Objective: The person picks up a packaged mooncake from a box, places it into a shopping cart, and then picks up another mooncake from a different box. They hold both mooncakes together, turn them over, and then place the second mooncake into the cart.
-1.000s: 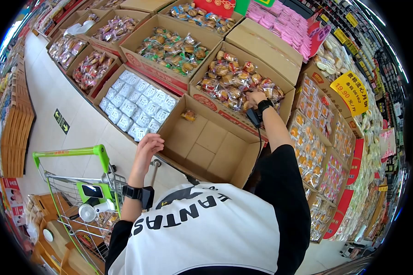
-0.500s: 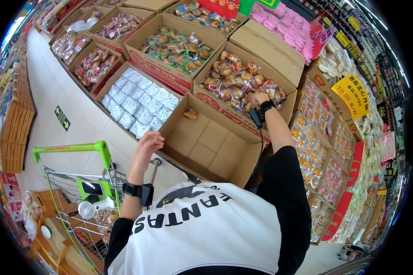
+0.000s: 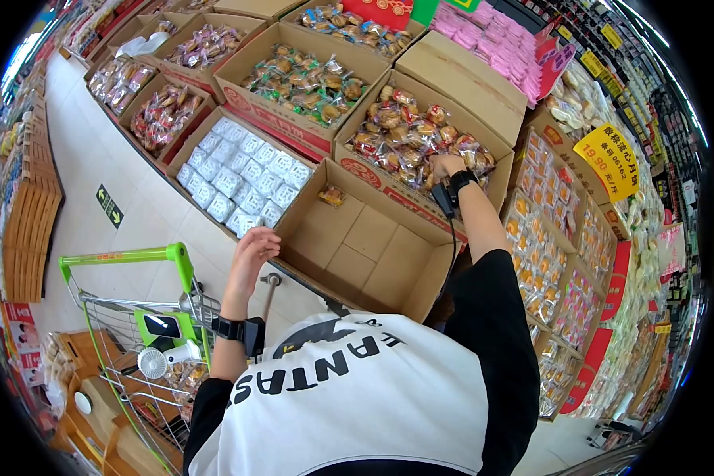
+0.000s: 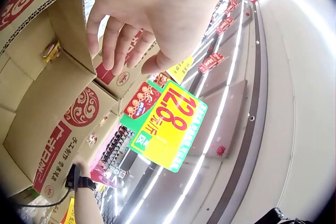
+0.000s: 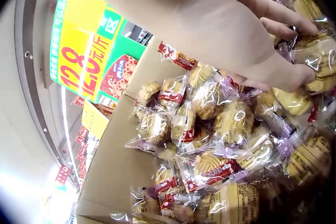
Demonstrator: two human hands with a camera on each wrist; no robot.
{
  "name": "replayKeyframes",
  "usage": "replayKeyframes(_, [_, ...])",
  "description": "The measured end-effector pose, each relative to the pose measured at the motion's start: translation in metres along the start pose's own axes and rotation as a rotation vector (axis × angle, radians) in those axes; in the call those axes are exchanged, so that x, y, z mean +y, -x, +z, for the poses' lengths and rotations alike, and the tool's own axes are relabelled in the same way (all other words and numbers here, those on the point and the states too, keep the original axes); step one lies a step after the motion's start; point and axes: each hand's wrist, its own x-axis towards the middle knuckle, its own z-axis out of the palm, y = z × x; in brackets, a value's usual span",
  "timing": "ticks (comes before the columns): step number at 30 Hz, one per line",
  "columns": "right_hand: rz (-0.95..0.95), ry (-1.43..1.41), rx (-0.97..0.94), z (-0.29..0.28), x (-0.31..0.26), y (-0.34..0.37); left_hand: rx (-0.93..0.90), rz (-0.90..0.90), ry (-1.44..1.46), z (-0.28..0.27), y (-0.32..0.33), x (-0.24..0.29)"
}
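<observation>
My right hand [image 3: 450, 166] reaches into a cardboard box [image 3: 385, 186] heaped with wrapped mooncakes [image 3: 397, 131]. Up close in the right wrist view, its thumb and fingers pinch one clear-wrapped mooncake [image 5: 317, 53] among the pile. My left hand [image 3: 254, 252] hovers with loosely bent fingers and holds nothing, near the left corner of a deeper box [image 3: 349, 238]. One small wrapped mooncake [image 3: 332, 196] lies on that box's floor. White square packets [image 3: 238, 170] in rows fill the box just beyond the left hand.
A green-handled shopping cart [image 3: 127, 255] stands at the left, carrying a small white fan [image 3: 151, 363]. More boxes of wrapped pastries [image 3: 301, 83] spread behind. Trays of packaged goods [image 3: 535, 262] flank the right arm, below a yellow price sign [image 3: 607, 161]. A cable trails from the right wrist.
The head view has shifted slightly. My right hand stays among the mooncakes with only a small movement, and my left hand has drifted slightly left.
</observation>
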Motion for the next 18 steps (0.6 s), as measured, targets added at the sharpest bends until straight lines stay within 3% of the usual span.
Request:
replayKeyframes(2, [0.053,0.005,-0.033,0.005,0.004,-0.013,0.001,-0.004,0.001,0.0,0.001,0.001])
replayKeyframes(6, [0.079,-0.213,-0.098,-0.023,-0.014,0.044,-0.004,0.003,-0.004,0.001,0.002,0.003])
replayKeyframes(8, [-0.001,-0.507,0.106,-0.019,-0.006,0.054,-0.006,0.006,-0.009,0.0,0.003,0.004])
replayKeyframes(9, [-0.002,-0.506,0.106,-0.016,0.002,0.052,-0.004,0.006,-0.009,-0.001,0.003,0.003])
replayKeyframes(12, [-0.439,-0.875,0.258,-0.009,0.02,0.05,-0.006,0.002,-0.015,0.001,0.004,0.004])
replayKeyframes(15, [-0.367,-0.638,0.364,-0.026,0.01,0.072,-0.026,0.0,-0.029,0.006,0.004,0.006])
replayKeyframes(16, [-0.433,-0.513,0.465,-0.043,-0.004,0.094,-0.038,0.001,-0.038,0.008,0.004,0.006])
replayKeyframes(18, [-0.492,-0.611,0.502,-0.071,-0.04,0.153,-0.056,0.009,-0.057,0.015,0.003,0.008])
